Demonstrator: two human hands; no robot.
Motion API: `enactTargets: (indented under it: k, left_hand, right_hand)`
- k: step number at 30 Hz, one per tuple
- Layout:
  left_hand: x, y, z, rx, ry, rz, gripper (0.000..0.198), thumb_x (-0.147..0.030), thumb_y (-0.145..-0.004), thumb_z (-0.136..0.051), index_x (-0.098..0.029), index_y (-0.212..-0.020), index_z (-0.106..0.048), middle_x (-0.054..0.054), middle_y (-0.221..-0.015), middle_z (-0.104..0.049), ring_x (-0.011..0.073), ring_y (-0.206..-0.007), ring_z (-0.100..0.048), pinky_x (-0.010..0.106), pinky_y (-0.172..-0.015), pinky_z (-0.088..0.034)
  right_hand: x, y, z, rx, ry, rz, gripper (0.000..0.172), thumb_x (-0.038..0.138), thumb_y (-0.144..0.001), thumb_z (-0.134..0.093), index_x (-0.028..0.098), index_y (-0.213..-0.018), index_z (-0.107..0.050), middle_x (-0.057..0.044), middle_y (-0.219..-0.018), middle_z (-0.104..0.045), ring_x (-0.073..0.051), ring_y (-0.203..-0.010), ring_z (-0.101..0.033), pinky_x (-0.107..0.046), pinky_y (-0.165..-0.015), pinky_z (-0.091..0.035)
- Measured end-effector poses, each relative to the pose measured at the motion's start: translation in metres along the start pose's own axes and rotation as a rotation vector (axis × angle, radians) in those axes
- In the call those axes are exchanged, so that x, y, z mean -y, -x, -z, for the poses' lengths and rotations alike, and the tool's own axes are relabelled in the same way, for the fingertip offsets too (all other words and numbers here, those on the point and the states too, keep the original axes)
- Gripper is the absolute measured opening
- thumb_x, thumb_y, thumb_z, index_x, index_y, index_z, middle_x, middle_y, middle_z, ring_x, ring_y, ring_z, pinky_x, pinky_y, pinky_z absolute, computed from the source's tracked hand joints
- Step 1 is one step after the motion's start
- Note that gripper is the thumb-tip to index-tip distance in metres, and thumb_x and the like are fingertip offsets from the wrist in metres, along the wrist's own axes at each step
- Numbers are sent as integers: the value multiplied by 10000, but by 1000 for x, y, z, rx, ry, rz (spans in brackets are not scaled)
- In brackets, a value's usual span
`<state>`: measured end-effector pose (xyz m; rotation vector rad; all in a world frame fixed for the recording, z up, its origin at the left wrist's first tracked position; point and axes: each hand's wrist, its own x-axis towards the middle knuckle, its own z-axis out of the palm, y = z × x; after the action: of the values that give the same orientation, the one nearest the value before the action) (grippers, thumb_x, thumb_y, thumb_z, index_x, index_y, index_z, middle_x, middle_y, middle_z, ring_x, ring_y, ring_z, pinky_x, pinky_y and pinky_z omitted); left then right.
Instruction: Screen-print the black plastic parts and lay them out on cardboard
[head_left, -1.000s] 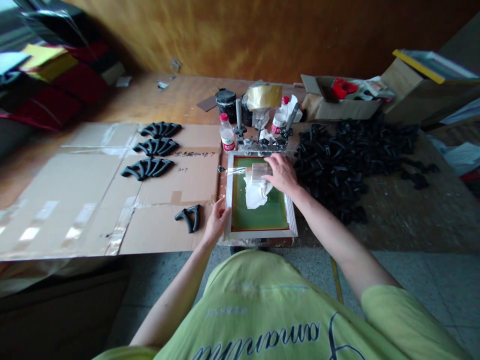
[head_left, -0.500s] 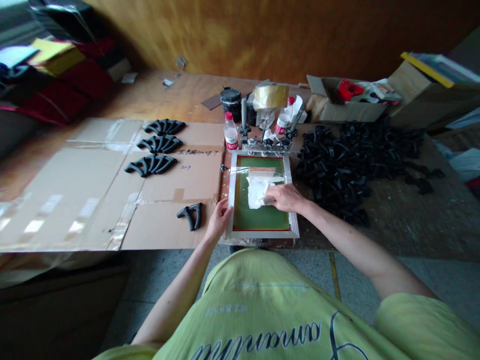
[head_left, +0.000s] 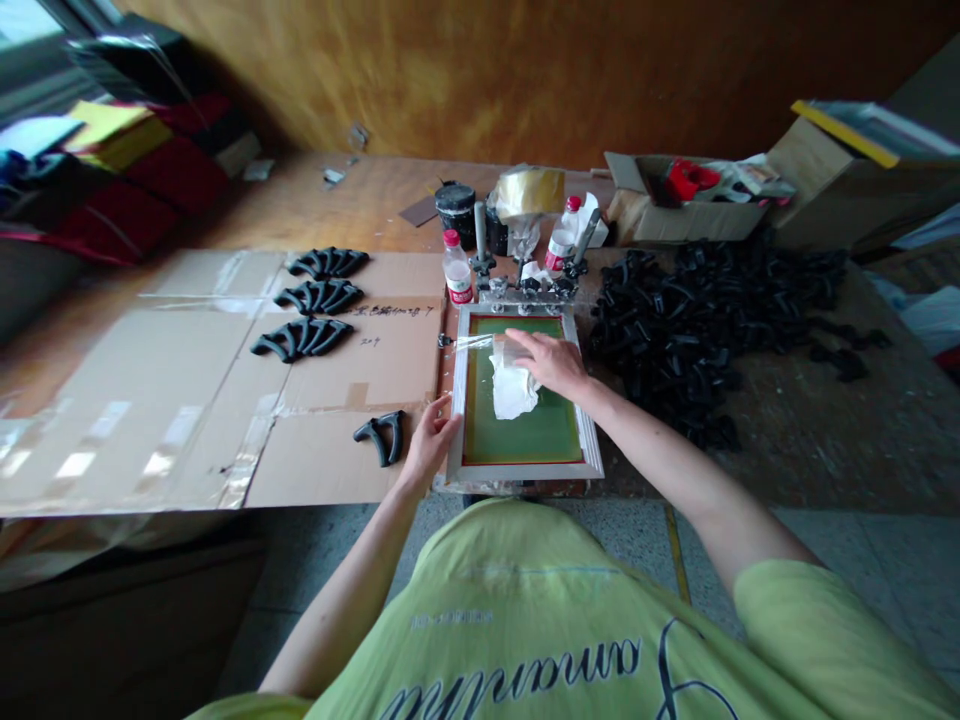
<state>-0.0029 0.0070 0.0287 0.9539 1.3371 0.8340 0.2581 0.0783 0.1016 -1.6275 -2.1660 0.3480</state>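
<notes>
A silk-screen frame (head_left: 459, 400) with pale metal sides and green mesh lies in front of me. My left hand (head_left: 433, 437) grips its left side near the lower corner. Over the mesh, my right hand (head_left: 553, 362) has its fingers on a squeegee (head_left: 507, 350) with a wooden-looking handle, partly hidden under them. Just below the squeegee lies a white patch (head_left: 514, 393), either ink or a crumpled sheet; I cannot tell which. Two dark curved handles (head_left: 382, 436) rest on the cardboard left of my left hand.
Black handles stand in rows (head_left: 304, 337) on a cardboard sheet (head_left: 172, 400) at left. A heap of black parts (head_left: 675, 320) lies at right. Behind the frame are clamps (head_left: 529, 290), a red-capped bottle (head_left: 457, 268), a black tub (head_left: 456, 210) and an open carton (head_left: 694, 215).
My right hand has moved up from the white patch to the squeegee. My left hand stays at the frame's left side. The view has shifted slightly.
</notes>
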Motion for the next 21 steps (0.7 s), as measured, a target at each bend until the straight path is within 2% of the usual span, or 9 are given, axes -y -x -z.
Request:
enactTargets:
  k: [2, 4, 6, 8, 10, 11, 15, 18, 21]
  left_hand:
    - [-16, 6, 2, 3, 6, -20, 743, -513, -739, -741, -199, -1379, -532, -34, -672, -625, 112, -544, -540, 200, -496, -381]
    - [-37, 13, 2, -9, 36, -62, 615, -540, -770, -710, -206, -1279, -620, -45, -627, -591, 90, -490, -488, 190, -459, -344]
    - [-63, 17, -2, -33, 86, -137, 516, -598, -827, -628, -194, -1141, -691, -32, -622, -583, 85, -485, -485, 192, -453, -356]
    - [-91, 15, -8, -74, 127, -264, 527, -645, -880, -519, -189, -1063, -709, 4, -699, -637, 100, -548, -553, 198, -484, -415]
    - [-120, 5, -15, -98, 147, -419, 548, -662, -909, -448, -200, -1074, -691, 40, -840, -693, 129, -685, -642, 207, -547, -485]
    - [-135, -3, -19, -94, 156, -483, 546, -662, -915, -432, -205, -1091, -673, 54, -903, -704, 145, -759, -670, 214, -578, -513]
    - [-182, -33, -31, -39, 181, -580, 504, -636, -948, -383, -217, -1131, -595, 65, -909, -700, 164, -849, -694, 236, -619, -555]
    - [-178, -34, -38, -100, 211, -579, 475, -618, -964, -366, -228, -1170, -543, 62, -920, -708, 150, -823, -690, 238, -624, -548]
    - [-126, -9, -50, -89, 196, -384, 520, -667, -901, -466, -195, -1085, -582, 87, -903, -721, 168, -805, -699, 240, -602, -534]
  right_hand:
    - [-10, -21, 16, -66, -14, -52, 562, 296, -858, -728, 280, -1393, -559, -52, -1095, -709, -243, -959, -662, -374, -875, -512]
    - [-32, -27, 36, -186, -35, -114, 503, 346, -893, -683, 246, -1374, -577, -44, -1003, -723, -229, -902, -673, -370, -860, -520]
    - [-62, -18, 51, -327, -32, -227, 368, 349, -946, -595, 183, -1271, -645, -35, -897, -731, -200, -826, -681, -333, -810, -530]
    - [-87, 1, 52, -352, 4, -333, 316, 323, -983, -506, 105, -1098, -704, -30, -805, -726, -163, -746, -669, -277, -730, -537]
    - [-96, 24, 35, -263, 30, -360, 365, 344, -986, -475, 72, -927, -712, -12, -751, -714, -124, -679, -635, -228, -660, -532]
    - [-93, 35, 20, -200, 30, -336, 360, 376, -973, -500, 115, -826, -700, -3, -741, -708, -114, -662, -621, -215, -645, -528]
    - [-56, 61, -39, -13, 124, -164, 292, 443, -826, -742, 159, -782, -692, -71, -868, -714, -187, -852, -654, -273, -781, -517]
    - [-34, 61, -56, 88, 225, -201, 223, 379, -880, -698, 163, -839, -664, -138, -938, -704, -250, -956, -640, -325, -816, -482]
    - [-16, 61, -53, 109, 169, -364, 214, 377, -973, -554, 179, -952, -632, -122, -891, -705, -235, -848, -647, -315, -727, -460]
